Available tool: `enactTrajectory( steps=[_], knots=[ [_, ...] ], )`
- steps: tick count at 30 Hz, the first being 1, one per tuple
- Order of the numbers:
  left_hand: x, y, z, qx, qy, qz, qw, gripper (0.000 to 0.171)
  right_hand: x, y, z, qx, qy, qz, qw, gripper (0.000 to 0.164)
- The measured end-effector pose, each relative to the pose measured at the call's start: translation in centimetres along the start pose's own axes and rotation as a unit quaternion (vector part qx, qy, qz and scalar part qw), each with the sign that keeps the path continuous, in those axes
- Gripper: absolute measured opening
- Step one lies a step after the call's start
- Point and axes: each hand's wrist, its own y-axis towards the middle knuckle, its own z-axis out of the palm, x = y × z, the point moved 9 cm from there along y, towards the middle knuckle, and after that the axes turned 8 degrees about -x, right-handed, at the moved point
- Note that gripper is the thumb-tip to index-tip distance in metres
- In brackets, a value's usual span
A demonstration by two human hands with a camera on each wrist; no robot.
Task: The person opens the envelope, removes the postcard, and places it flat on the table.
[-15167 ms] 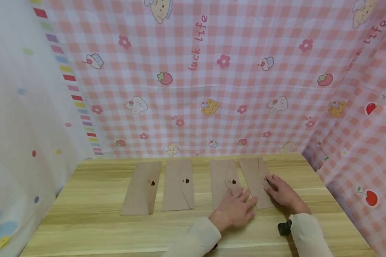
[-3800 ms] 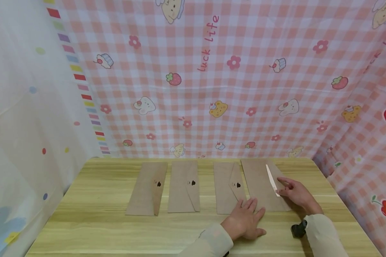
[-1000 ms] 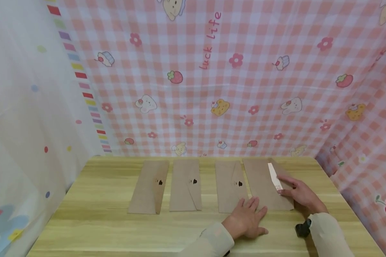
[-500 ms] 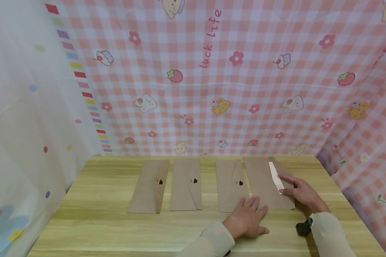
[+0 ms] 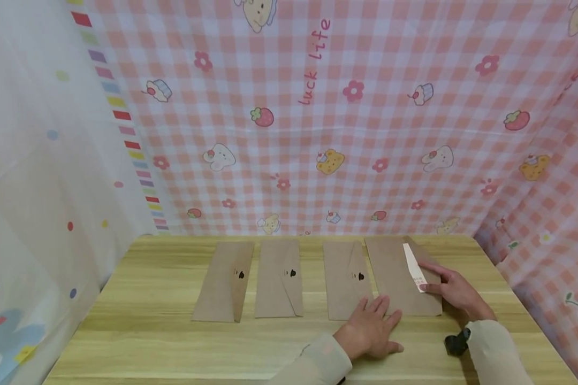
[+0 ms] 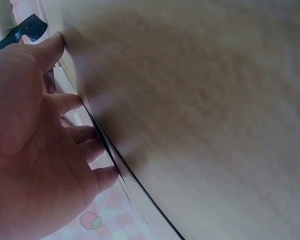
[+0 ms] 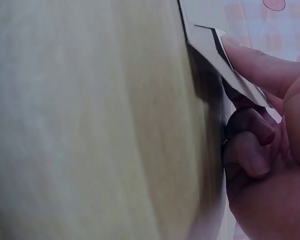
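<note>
Several brown paper envelopes lie flat on the table in the head view. At the right end is one envelope (image 5: pixel 390 278) with its flap spread toward the right. A white paper slip (image 5: pixel 412 264) with reddish print shows along its opening. My right hand (image 5: pixel 457 291) pinches the slip's edge between thumb and forefinger, its other fingers curled underneath in the right wrist view. My left hand (image 5: pixel 371 327) lies with spread fingers at the near ends of this envelope and the neighbouring envelope (image 5: pixel 342 278), fingertips touching paper. Under the left palm, the surface is hidden in the head view.
Two more envelopes lie to the left: a middle envelope (image 5: pixel 274 278) and the leftmost envelope (image 5: pixel 217 280), both with dark printed marks. They rest on the wooden table (image 5: pixel 139 321). A pink checked cloth (image 5: pixel 289 133) hangs behind the table's far edge.
Since the oldest frame, the right envelope's flap has been folded out and the white slip has come into sight. More of the slip shows than 3.8 seconds ago. The left hand has stayed nearly still recently.
</note>
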Motion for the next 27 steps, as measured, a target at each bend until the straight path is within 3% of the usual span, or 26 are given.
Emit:
enactTrajectory(
  steps=[11, 21, 27],
  knots=[
    [-0.10, -0.07, 0.08, 0.001, -0.006, -0.001, 1.0000, 0.070, -0.41, -0.05, -0.43, -0.007, -0.019, -0.005, 1.000, 0.071],
    [0.09, 0.07, 0.15, -0.009, 0.003, -0.002, 1.0000, 0.070, -0.03, -0.07, -0.41, -0.008, 0.024, 0.002, 1.000, 0.068],
    [0.30, 0.08, 0.15, -0.008, 0.001, -0.006, 1.0000, 0.072, 0.39, -0.05, -0.82, -0.024, -0.012, -0.014, 1.000, 0.065]
  ],
)
